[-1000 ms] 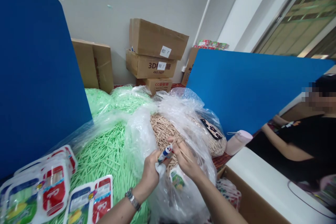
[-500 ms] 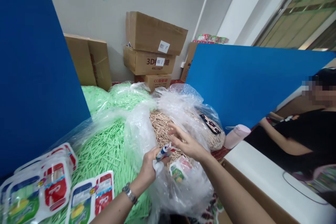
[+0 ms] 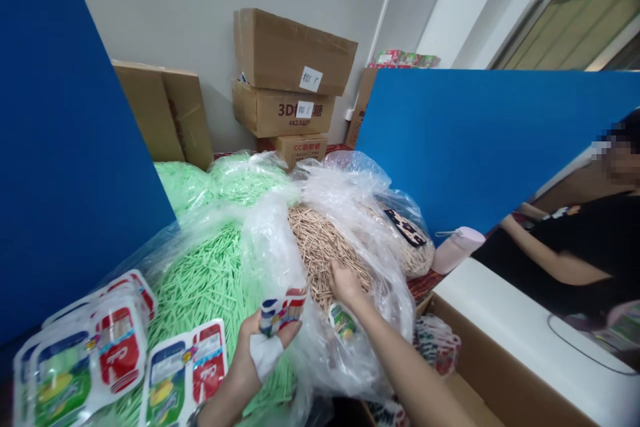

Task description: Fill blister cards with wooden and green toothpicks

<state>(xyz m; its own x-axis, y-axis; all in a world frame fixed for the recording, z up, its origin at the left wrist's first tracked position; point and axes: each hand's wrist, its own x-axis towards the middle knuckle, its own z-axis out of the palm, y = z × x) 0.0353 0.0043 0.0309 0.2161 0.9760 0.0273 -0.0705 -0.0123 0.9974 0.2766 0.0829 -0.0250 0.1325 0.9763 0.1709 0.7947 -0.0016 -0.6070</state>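
Observation:
My left hand (image 3: 260, 349) grips a small printed packet (image 3: 284, 311), bent over and showing blue, red and white. My right hand (image 3: 346, 285) is in the pile of thin brown candy sticks (image 3: 320, 240), its fingers drawn together and their tips hidden among the sticks. The brown sticks lie in an open clear plastic bag (image 3: 360, 367). Beneath my right wrist, another printed packet (image 3: 343, 321) rests at that bag's near side. To the left, green candy sticks (image 3: 210, 273) fill a neighbouring bag, with flat packets (image 3: 90, 367) stacked on it and one packet (image 3: 185, 373) beside them.
Stacked cardboard boxes (image 3: 295, 53) stand at the back wall. Blue partitions (image 3: 450, 140) flank both sides. At right are a phone-like patterned item (image 3: 405, 227), a pink cylindrical case (image 3: 457, 250), a white tabletop (image 3: 525, 327), an open carton (image 3: 480, 360) and a seated person (image 3: 590, 247).
My right hand has left the packet and reached down into the brown sticks, its spread fingers now drawn together. My left hand has moved down and left with its packet. The view has shifted slightly.

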